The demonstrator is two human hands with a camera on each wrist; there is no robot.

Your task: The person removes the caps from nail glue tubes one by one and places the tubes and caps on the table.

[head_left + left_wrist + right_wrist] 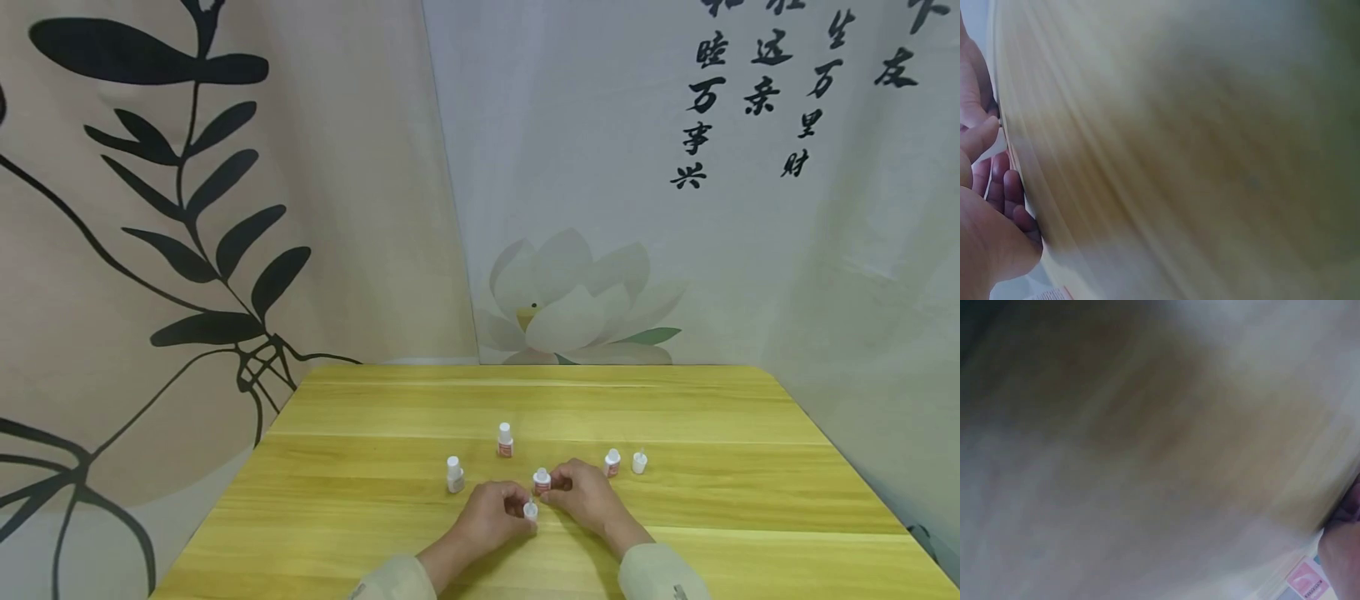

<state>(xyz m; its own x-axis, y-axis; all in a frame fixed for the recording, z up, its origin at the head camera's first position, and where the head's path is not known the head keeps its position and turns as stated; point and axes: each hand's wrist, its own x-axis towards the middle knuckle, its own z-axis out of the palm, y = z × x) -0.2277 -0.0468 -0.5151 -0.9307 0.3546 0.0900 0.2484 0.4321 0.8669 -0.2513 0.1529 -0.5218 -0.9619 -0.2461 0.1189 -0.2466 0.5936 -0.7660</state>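
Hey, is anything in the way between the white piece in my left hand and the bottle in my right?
Nothing visible. In the head view, your left hand holds the white piece close to the bottle in your right hand. The other bottles stand clear of that gap.

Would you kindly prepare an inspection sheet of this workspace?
Surface: yellow wood-grained tabletop.
Job's things: small white cap-like piece at the left hand; small white red-labelled bottle at the right hand. Standing apart: white left bottle, middle bottle, right bottle, second cap-like piece.
Clutter: nothing seen.
Grippers: bare hands, each holding its item.
Cables: nothing seen.
Surroundings: pale backdrop with dark plant print, black lettering.
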